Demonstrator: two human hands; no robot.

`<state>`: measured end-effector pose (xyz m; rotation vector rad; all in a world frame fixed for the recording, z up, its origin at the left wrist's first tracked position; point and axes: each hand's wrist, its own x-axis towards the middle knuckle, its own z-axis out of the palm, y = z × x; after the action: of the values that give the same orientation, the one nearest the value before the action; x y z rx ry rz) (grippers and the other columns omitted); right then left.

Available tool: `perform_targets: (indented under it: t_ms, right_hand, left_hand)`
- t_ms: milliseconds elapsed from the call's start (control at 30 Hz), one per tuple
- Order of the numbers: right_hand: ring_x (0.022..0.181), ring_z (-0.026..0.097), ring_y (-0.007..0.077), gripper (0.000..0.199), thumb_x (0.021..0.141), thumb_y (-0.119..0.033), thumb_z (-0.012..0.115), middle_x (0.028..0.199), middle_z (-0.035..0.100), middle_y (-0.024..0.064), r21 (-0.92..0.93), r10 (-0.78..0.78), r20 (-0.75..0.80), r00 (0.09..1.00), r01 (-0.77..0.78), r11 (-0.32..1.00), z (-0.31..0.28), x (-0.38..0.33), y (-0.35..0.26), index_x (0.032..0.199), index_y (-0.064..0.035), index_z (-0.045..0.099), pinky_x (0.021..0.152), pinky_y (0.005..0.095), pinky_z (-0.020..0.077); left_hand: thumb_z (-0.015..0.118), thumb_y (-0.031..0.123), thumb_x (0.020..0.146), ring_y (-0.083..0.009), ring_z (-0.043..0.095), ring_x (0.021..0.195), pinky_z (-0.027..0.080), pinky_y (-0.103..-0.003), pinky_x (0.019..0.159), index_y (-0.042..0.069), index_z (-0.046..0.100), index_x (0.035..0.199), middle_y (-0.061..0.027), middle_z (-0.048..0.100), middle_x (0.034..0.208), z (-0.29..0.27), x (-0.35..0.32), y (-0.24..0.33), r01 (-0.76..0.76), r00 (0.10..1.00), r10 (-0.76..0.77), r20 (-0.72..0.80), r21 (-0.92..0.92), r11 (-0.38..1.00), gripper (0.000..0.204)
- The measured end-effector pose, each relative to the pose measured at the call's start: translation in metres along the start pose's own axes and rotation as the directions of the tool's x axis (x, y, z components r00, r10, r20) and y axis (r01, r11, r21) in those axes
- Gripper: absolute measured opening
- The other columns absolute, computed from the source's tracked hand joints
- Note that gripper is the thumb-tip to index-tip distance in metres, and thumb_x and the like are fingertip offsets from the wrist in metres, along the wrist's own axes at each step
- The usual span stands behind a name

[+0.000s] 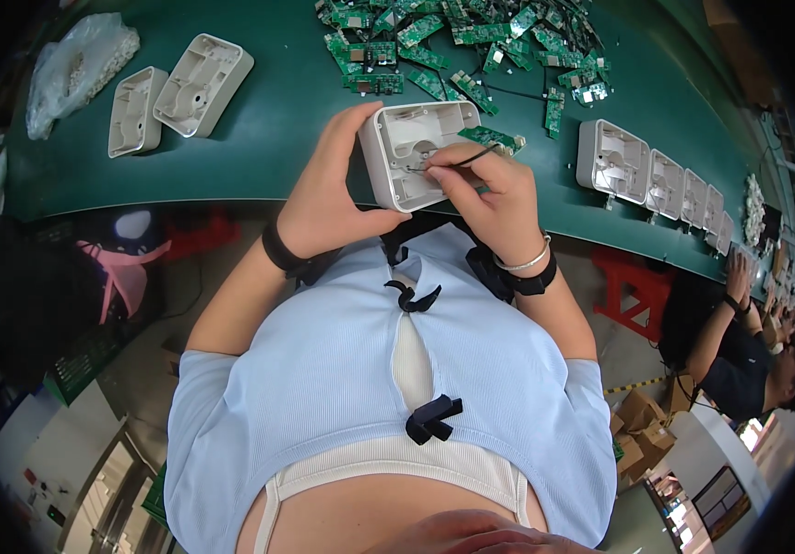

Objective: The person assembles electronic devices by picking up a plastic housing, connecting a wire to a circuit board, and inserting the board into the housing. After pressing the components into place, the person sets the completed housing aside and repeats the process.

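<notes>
My left hand (325, 198) grips a white plastic housing (378, 171) by its left side, its open face tilted up above the table's near edge. Over the housing, my right hand (497, 201) pinches a thin black cable (480, 156) between thumb and fingertips. The cable's end reaches inside, near the middle; what it meets there is too small to tell. Just behind my right hand, a green circuit board (493, 139) lies against the housing's far right corner. Whether the cable joins that board is hard to see.
A heap of green circuit boards (420, 57) with black cables covers the far middle of the green table (277, 111). Two white housings (199, 88) and a clear bag of small white parts (79, 69) lie left. Several housings (614, 162) form a row right, towards a co-worker (739, 360).
</notes>
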<state>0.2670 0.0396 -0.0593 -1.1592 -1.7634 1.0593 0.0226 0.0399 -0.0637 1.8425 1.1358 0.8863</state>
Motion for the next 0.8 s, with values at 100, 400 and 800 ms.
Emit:
perform_targets:
  t_ms: [100, 400, 800]
  right_hand:
    - [0.084, 0.077, 0.0164, 0.016, 0.09, 0.005, 0.078, 0.101, 0.08, 0.0093, -0.042, -0.042, -0.046, 0.998, 0.04, 0.998, 0.005, 0.002, 0.0, 0.105, 0.0015, 0.076, 0.073, 0.027, 0.0609]
    - [0.078, 0.075, 0.0201, 0.013, 0.086, 0.003, 0.081, 0.097, 0.079, 0.0088, -0.242, -0.238, -0.03, 0.971, 0.224, 0.944, 0.017, -0.004, -0.002, 0.097, -0.001, 0.075, 0.063, 0.0271, 0.0571]
    - [0.073, 0.072, 0.0263, 0.019, 0.082, 0.004, 0.082, 0.096, 0.078, 0.0091, -0.132, -0.193, -0.065, 0.979, 0.183, 0.974, 0.016, -0.01, -0.002, 0.098, -0.0027, 0.074, 0.063, 0.0336, 0.0563]
  left_hand:
    - [0.093, 0.013, 0.068, -0.0299, 0.051, 0.143, 0.041, -0.043, 0.121, 0.005, 0.03, 0.163, -0.0142, 0.047, 0.155, 0.004, -0.003, -0.002, 0.036, 0.999, -0.035, 0.022, -0.057, 0.998, 0.114]
    - [0.092, 0.013, 0.067, -0.0352, 0.046, 0.144, 0.048, -0.046, 0.115, 0.006, 0.028, 0.159, -0.019, 0.035, 0.156, 0.014, -0.005, -0.008, 0.032, 0.999, -0.025, 0.034, -0.225, 0.974, 0.112]
    - [0.089, 0.009, 0.066, -0.0375, 0.047, 0.141, 0.05, -0.045, 0.112, 0.007, 0.03, 0.158, -0.0201, 0.035, 0.155, 0.015, -0.007, -0.003, -0.006, 1.0, 0.011, 0.024, -0.197, 0.98, 0.109]
